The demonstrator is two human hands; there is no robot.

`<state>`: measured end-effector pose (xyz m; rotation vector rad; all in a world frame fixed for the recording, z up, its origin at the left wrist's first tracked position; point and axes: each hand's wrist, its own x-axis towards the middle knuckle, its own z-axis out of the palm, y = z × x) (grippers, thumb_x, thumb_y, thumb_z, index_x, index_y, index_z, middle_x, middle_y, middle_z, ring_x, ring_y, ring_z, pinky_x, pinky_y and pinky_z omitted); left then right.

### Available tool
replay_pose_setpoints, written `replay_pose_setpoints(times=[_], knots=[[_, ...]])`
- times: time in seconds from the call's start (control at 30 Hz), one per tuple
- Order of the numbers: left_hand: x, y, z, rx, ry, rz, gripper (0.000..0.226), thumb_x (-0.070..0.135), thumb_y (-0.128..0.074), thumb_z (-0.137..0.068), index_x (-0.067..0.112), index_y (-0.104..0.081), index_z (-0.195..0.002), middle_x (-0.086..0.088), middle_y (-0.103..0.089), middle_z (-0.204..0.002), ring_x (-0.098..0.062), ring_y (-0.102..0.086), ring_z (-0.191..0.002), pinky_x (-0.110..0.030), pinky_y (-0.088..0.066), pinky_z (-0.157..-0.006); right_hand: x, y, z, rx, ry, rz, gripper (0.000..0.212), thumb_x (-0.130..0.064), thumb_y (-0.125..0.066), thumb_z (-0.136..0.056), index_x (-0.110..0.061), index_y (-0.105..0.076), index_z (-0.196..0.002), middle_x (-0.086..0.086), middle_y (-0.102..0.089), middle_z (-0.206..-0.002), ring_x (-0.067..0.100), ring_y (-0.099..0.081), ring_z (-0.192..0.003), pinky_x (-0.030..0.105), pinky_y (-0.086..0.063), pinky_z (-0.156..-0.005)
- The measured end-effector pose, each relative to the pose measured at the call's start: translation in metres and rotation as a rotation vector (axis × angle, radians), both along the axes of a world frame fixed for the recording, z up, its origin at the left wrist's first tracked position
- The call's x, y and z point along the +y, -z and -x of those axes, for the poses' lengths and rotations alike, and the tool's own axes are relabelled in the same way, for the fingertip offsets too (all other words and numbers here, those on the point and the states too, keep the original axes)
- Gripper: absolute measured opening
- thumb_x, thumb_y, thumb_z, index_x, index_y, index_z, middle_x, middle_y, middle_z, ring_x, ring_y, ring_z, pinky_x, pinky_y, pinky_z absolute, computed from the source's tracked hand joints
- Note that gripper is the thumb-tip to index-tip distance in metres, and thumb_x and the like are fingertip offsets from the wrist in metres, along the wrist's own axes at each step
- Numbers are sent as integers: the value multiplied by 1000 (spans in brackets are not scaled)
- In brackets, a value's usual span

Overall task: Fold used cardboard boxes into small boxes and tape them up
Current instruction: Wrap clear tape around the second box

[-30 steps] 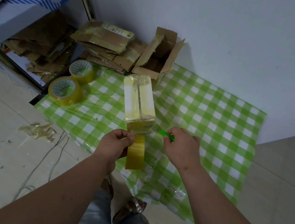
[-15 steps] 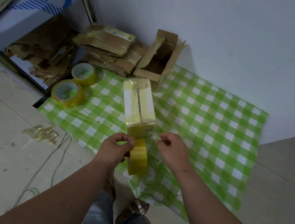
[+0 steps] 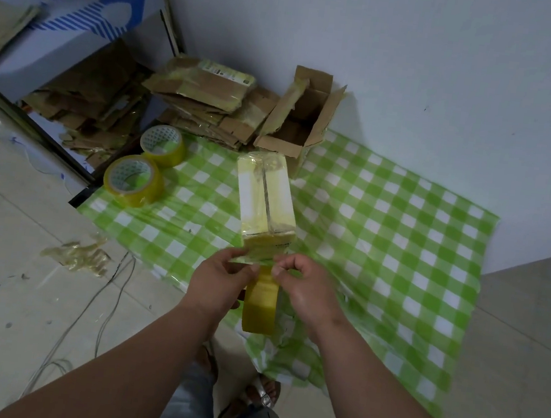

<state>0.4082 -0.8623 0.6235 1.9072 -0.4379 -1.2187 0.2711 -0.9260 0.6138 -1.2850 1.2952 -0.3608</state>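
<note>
A small box (image 3: 266, 197) wrapped in yellowish clear tape lies on the green checked cloth (image 3: 401, 240), long side pointing away from me. My left hand (image 3: 221, 281) holds a yellow tape roll (image 3: 261, 307) just below the box's near end, with a strip of tape running from the roll to the box. My right hand (image 3: 303, 287) is close beside it, thumb and forefinger pinching the tape strip at the box's near edge. The box's underside is hidden.
Two more tape rolls (image 3: 133, 179) (image 3: 163, 144) sit at the cloth's left edge. An open cardboard box (image 3: 296, 135) and a stack of flattened cardboard (image 3: 207, 98) stand against the wall. Crumpled tape scrap (image 3: 80, 255) and wires (image 3: 113, 293) lie on the floor.
My right hand held a green tool one second ago; it is no longer seen. That hand has moved left and now meets my left hand at the tape strip.
</note>
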Motion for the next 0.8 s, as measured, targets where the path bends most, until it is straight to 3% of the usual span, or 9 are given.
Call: replay_pose_setpoints(times=[0.07, 0.13, 0.2, 0.27, 0.33, 0.43, 0.6, 0.8], knots=[[2, -1, -3, -181, -16, 0, 27, 25, -66, -93, 23, -54, -118, 1, -69, -98, -15, -67, -61, -33, -52, -62, 1, -2, 3, -39, -13, -18, 9, -13, -64, -92, -8, -63, -85, -12, -66, -114, -1, -56, -101, 17, -43, -86], [2, 0, -8, -552, 63, 39, 31, 25, -63, -94, 21, -53, -123, 2, -64, -102, -13, -64, -71, -33, -47, -69, 0, -4, 6, -56, -9, -15, 9, -9, -63, -93, -6, -62, -85, -14, -66, -114, -5, -55, -101, 11, -40, -81], [-5, -1, -13, -795, 165, 190, 40, 23, -67, -91, 19, -57, -129, -4, -57, -114, -20, -60, -92, -36, -47, -76, 0, -5, 8, -55, 7, -10, 12, -11, -62, -93, -12, -61, -82, -13, -66, -114, 1, -57, -104, 18, -43, -86], [-19, -2, -16, -955, 310, 296, 52, 26, -71, -88, 20, -55, -137, -12, -53, -127, -32, -53, -111, -44, -49, -88, 0, -7, 7, -47, 28, -7, 14, -14, -64, -92, -17, -61, -79, -9, -68, -113, 11, -61, -106, 33, -48, -94], [-35, -5, -17, -1031, 510, 276, 62, 37, -69, -88, 29, -46, -145, -14, -42, -147, -37, -40, -130, -49, -42, -100, 0, -9, 8, -35, 43, -2, 13, -16, -64, -91, -18, -62, -79, -7, -71, -109, 17, -64, -103, 43, -49, -96], [-53, -5, -22, -1038, 750, 127, 65, 51, -57, -92, 42, -31, -151, -2, -13, -164, -28, -12, -149, -48, -30, -114, -2, -11, 13, -69, 78, -31, 13, -13, -63, -92, -15, -62, -80, -11, -71, -109, 10, -63, -105, 37, -47, -98], [-57, 1, -30, -1136, 794, 129, 65, 49, -63, -88, 41, -38, -148, -3, -25, -161, -30, -20, -144, -52, -39, -106, -8, -13, 21, -81, 124, -31, 19, -10, -62, -93, -16, -59, -75, -10, -71, -108, 8, -63, -103, 28, -48, -87], [-53, 12, -35, -1180, 825, 150, 79, 33, -77, -78, 40, -38, -146, -6, -30, -158, -32, -25, -140, -54, -47, -97, -13, -13, 20, -106, 148, -45, 18, -11, -62, -93, -16, -59, -76, -6, -72, -109, 12, -64, -105, 33, -49, -94]])
